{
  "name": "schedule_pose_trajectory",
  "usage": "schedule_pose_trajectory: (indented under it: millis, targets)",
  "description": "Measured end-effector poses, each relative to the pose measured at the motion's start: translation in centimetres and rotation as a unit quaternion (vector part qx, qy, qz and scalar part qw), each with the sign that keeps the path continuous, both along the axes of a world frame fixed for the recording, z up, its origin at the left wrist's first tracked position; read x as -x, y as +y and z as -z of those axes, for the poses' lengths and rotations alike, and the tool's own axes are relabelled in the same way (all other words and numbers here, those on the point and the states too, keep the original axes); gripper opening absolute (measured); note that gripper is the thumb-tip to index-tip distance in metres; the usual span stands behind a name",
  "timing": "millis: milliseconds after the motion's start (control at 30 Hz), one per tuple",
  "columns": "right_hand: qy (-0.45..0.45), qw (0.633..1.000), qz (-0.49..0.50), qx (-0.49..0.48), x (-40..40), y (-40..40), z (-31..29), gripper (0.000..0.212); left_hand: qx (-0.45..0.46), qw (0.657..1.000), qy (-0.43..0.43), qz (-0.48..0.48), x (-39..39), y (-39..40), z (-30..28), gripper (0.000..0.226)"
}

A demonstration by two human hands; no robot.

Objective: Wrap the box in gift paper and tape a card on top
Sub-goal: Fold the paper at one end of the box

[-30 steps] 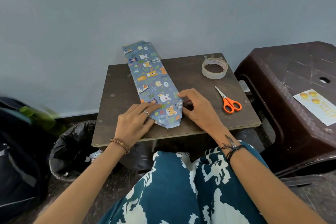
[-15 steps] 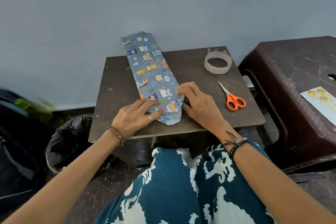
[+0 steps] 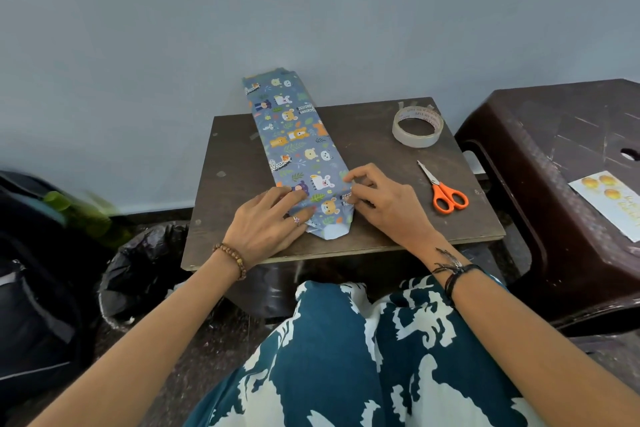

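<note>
My left hand (image 3: pixel 268 224) presses flat, fingers straight, on the near end of the long paper-wrapped box (image 3: pixel 299 152) lying on the small table (image 3: pixel 377 218). My right hand (image 3: pixel 384 206) pinches the folded paper at its right corner.

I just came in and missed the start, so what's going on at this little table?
A person is wrapping a long box in blue animal-print gift paper on a small brown table. The left hand presses flat on the near end, while the right hand pinches the paper fold at that end's side. A tape roll and orange scissors lie unused to the right. The card waits on the plastic stool.
</note>
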State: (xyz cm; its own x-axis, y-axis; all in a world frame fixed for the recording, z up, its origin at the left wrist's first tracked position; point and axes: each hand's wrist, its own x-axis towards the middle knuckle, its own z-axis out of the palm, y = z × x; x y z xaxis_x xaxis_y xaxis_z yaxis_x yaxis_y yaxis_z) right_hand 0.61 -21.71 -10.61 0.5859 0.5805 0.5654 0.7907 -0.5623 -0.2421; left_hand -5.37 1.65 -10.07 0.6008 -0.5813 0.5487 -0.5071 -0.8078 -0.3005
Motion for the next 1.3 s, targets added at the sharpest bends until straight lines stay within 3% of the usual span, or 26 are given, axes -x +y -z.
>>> schedule_pose_trajectory:
  millis: [200,467,667,1033,1200,1300]
  targets:
    - [0.002,1.000,-0.017,0.023,0.2,-0.6,-0.3,0.016,-0.053,0.996,-0.017,0.073,0.0,-0.1,-0.2,0.006]
    - [0.017,0.999,-0.030,0.034,0.6,-0.9,-0.6,0.024,-0.040,0.998,0.014,0.044,1.5,-0.9,-0.7,0.027]
    - [0.032,0.999,-0.022,0.014,0.8,-0.9,-0.6,0.030,-0.005,0.998,0.049,-0.029,2.0,-1.3,-1.3,0.053]
    - [0.059,0.998,-0.022,0.031,1.2,-0.9,-1.0,0.029,-0.037,0.998,-0.042,0.013,1.4,-2.0,0.6,0.021]
    - [0.138,0.988,-0.047,0.046,1.6,-2.0,-1.3,0.033,0.009,0.997,-0.071,0.014,1.4,-2.5,0.6,0.016]
    - [0.151,0.984,-0.057,0.079,1.9,-2.3,-1.3,0.048,0.050,0.995,-0.081,0.009,1.4,-2.8,1.0,0.010]
